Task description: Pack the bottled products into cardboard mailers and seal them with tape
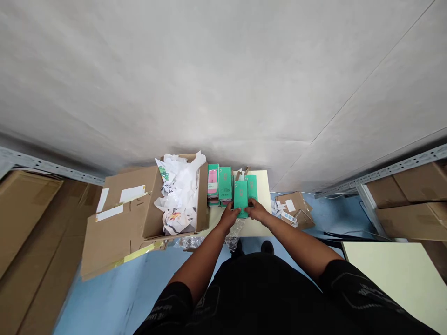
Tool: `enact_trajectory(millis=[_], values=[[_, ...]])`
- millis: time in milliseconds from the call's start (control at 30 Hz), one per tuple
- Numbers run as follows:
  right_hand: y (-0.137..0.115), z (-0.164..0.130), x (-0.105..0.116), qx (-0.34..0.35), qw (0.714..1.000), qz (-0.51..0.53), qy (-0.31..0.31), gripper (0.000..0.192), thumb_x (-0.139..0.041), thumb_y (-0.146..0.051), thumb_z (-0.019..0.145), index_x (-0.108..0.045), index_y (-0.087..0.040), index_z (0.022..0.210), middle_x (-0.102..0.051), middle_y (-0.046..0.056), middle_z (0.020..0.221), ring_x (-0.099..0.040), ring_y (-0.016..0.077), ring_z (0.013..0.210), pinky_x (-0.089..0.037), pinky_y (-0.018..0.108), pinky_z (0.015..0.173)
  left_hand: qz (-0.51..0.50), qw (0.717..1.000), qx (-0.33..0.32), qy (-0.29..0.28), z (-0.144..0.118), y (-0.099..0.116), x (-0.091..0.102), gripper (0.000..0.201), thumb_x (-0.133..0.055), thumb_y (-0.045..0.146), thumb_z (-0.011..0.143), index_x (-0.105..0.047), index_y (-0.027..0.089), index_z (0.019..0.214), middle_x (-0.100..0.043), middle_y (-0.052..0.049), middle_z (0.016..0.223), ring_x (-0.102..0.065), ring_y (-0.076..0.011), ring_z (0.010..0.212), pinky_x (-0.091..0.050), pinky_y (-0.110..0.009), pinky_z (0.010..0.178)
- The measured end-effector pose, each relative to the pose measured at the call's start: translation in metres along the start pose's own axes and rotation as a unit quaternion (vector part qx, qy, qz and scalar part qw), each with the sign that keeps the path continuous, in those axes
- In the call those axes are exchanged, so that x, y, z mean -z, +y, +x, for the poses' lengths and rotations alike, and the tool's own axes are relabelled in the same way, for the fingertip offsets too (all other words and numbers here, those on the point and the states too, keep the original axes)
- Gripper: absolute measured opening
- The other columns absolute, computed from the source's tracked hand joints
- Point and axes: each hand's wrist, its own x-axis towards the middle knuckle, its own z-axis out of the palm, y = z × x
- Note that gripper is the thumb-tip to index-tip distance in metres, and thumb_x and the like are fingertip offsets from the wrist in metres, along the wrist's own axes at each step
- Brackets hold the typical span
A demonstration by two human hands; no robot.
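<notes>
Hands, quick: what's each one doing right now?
Left hand: gripping the green box from its left side.
Right hand: gripping the same box from its right.

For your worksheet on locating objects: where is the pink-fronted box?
In the head view, the pink-fronted box stands on the small table, between the open cardboard carton and the green boxes.

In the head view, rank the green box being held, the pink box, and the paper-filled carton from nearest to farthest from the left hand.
From the left hand:
1. Green box, in its grip, just to its right.
2. Pink box, standing behind it, slightly left.
3. Carton, farther left on the table.
</notes>
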Motion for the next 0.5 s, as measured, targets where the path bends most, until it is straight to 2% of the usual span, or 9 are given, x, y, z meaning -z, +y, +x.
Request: enact_trajectory(millis=[100,267,400,500], values=[[0.002,-0.003,0.001,0.02,1.0,-0.004,0.008,0.044,-0.069,-0.024,0.073,-0.062,-0.024,0.117,-0.069,0.0,0.1,-0.063,0.0153,0.076,-0.052,0.025,0.067,-0.02,1.0,0.005,0.011,-0.001,0.0,-0.002,0.049,-0.068,0.02,0.069,-0.061,0.022,0.117,-0.072,-0.008,0.116,-0.067,-0.0235,0.098,-0.053,-0.035,0.085],[0.006,-0.012,0.003,0.102,0.994,-0.022,0.029,0.05,-0.067,-0.02,0.072,-0.063,-0.025,0.122,-0.071,0.002,0.111,-0.065,0.0194,0.089,-0.055,0.032,0.08,-0.065,0.997,-0.029,0.023,-0.014,0.004,-0.006,0.051,-0.067,0.014,0.06,-0.056,0.022,0.11,-0.07,-0.007,0.111,-0.067,-0.0219,0.094,-0.053,-0.032,0.079],[0.003,-0.019,0.002,0.142,0.988,-0.029,0.045,0.062,-0.067,-0.019,0.074,-0.058,-0.025,0.135,-0.067,0.005,0.127,-0.065,0.0171,0.084,-0.055,0.035,0.084,-0.123,0.992,-0.032,0.003,-0.022,0.01,-0.006,0.057,-0.066,0.015,0.059,-0.051,0.024,0.113,-0.068,-0.004,0.107,-0.067,-0.0188,0.085,-0.051,-0.029,0.07],[-0.001,-0.025,0.001,0.151,0.986,-0.041,0.054,0.067,-0.065,-0.02,0.076,-0.053,-0.023,0.142,-0.063,0.009,0.136,-0.065,0.0159,0.081,-0.055,0.037,0.085,-0.14,0.989,-0.048,0.0,-0.024,0.016,-0.005,0.059,-0.067,0.014,0.058,-0.05,0.023,0.113,-0.068,-0.004,0.106,-0.068,-0.0192,0.087,-0.052,-0.028,0.071]])
